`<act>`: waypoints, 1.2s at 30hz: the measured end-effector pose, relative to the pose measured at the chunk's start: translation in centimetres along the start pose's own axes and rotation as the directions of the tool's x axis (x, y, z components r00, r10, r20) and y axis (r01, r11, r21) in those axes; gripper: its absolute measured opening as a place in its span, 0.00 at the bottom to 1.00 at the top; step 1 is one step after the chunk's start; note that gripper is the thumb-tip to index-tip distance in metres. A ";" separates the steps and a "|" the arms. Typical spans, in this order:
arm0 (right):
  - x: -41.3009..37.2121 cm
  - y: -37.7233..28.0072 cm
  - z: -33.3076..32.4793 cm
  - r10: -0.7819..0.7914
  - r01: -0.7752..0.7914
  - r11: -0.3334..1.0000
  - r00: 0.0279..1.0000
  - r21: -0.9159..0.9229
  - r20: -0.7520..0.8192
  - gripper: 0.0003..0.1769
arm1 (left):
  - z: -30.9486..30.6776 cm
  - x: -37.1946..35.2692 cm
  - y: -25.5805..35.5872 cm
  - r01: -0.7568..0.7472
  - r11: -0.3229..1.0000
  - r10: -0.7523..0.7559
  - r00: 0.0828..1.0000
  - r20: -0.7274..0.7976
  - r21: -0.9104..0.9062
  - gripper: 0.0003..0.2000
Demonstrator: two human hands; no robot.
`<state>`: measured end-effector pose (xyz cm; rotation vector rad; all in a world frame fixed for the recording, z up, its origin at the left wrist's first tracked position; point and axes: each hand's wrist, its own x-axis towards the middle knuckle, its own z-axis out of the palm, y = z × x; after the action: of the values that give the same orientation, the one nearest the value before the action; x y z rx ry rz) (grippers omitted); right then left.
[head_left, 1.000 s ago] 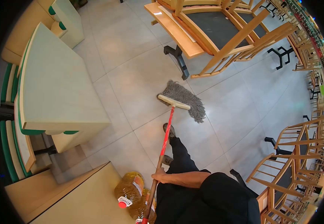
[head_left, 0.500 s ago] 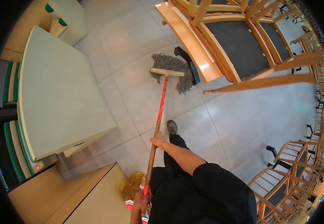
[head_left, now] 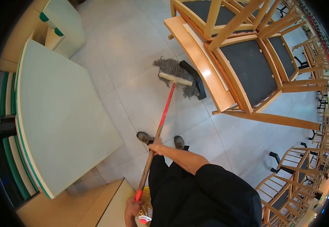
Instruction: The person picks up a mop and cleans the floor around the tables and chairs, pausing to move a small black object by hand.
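A mop with a grey string head (head_left: 171,68) lies on the tiled floor, its strings against the black foot of a table. Its pale crossbar joins a long wooden handle (head_left: 148,165) wrapped partly in red. My left hand (head_left: 133,207) is closed around the handle near its red top end. Farther down the shaft, my right hand (head_left: 156,146) also grips it. Beside my left hand stands a large bottle of yellow liquid (head_left: 146,204) with a red cap, partly hidden by my body.
Upturned wooden chairs (head_left: 247,72) rest on a wooden table (head_left: 202,62) at the upper right. A pale table (head_left: 62,113) with green edging stands left. A wooden cabinet or bench (head_left: 77,204) is at lower left; more chairs (head_left: 285,185) are at lower right.
The mop head has shifted slightly right and down in view, and the handle's top end has moved left. A second shoe now shows. The chairs and tables have shifted with the camera.
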<state>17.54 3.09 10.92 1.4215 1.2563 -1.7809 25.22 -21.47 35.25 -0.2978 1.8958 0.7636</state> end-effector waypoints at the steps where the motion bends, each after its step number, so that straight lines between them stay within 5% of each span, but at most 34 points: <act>1: -1.1 -0.8 1.6 0.019 -0.020 1.000 1.000 0.018 0.006 0.35 | -1.9 -0.7 0.8 0.085 0.996 -0.085 0.996 -0.010 -0.014 0.08; 6: -2.1 -5.1 8.9 0.088 -0.112 0.989 0.969 0.092 0.231 0.30 | -10.2 -2.5 3.4 0.166 0.986 -0.167 0.984 -0.063 -0.031 0.09; 8: -1.2 -7.0 11.9 0.085 -0.125 0.985 0.953 0.121 0.290 0.27 | -13.5 -2.1 3.8 0.061 0.981 -0.040 0.993 -0.114 0.185 0.08; 10: -1.4 -9.6 13.9 0.050 -0.081 0.985 0.980 0.155 0.195 0.22 | -16.4 -0.8 5.5 0.136 0.977 -0.125 0.989 -0.075 0.166 0.08; 12: -0.8 -12.8 14.7 0.043 -0.074 0.984 0.981 0.163 0.190 0.23 | -18.5 1.3 6.9 0.149 0.985 -0.153 0.988 -0.039 -0.086 0.09; 19: 5.3 -22.8 14.4 -0.121 0.104 0.944 0.992 0.313 0.036 0.21 | -22.9 8.8 18.4 0.078 0.994 -0.078 0.997 -0.009 0.078 0.10; 22: 7.1 -28.0 12.5 -0.172 0.117 0.918 0.978 0.380 0.115 0.20 | -24.8 13.1 21.7 0.038 0.997 -0.040 0.999 0.026 0.060 0.10; 24: 8.2 -31.5 12.6 -0.169 0.101 0.904 0.977 0.416 0.128 0.20 | -26.8 14.9 25.0 0.024 0.996 -0.027 0.999 0.033 0.091 0.09; 32: 14.4 -43.8 13.0 -0.111 0.234 0.848 0.956 0.475 -0.273 0.19 | -33.5 22.5 40.2 0.047 0.980 -0.077 0.986 0.149 0.194 0.09; 36: 16.8 -48.3 11.3 -0.097 0.202 0.788 0.973 0.581 -0.208 0.24 | -35.3 25.8 47.2 0.006 0.922 -0.087 0.978 0.192 0.387 0.09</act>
<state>-33.30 15.83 11.29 1.8870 0.9282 -2.3512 -36.54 -3.95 39.64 -0.0147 1.7867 0.3583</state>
